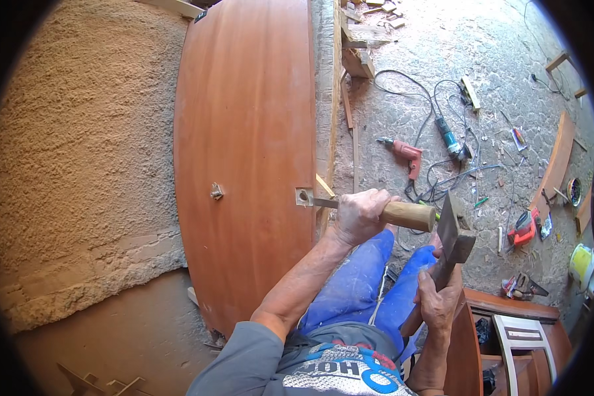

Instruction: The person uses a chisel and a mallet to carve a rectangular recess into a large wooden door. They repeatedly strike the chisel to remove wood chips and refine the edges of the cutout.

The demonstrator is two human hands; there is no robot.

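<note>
My left hand [362, 214] is wrapped round a wood chisel [410, 216], its thick pale wooden handle pointing right. The chisel's narrow metal blade reaches left to a small square recess [304, 196] with a dark hole, cut at the right edge of a reddish-brown wooden panel [244, 99]. In my right hand [440, 300] is the handle of a hammer [454, 231]. The hammer's blocky head is raised just right of the chisel's butt end, apparently a little apart from it. A small metal fitting [216, 191] stands on the panel's face, left of the recess.
A rough plastered wall [99, 145] lies left of the panel. On the floor to the right are a red drill [404, 154], a teal angle grinder [449, 137], tangled cords, a red power tool [523, 228] and a curved wooden piece [558, 165]. Wooden furniture [508, 297] stands lower right.
</note>
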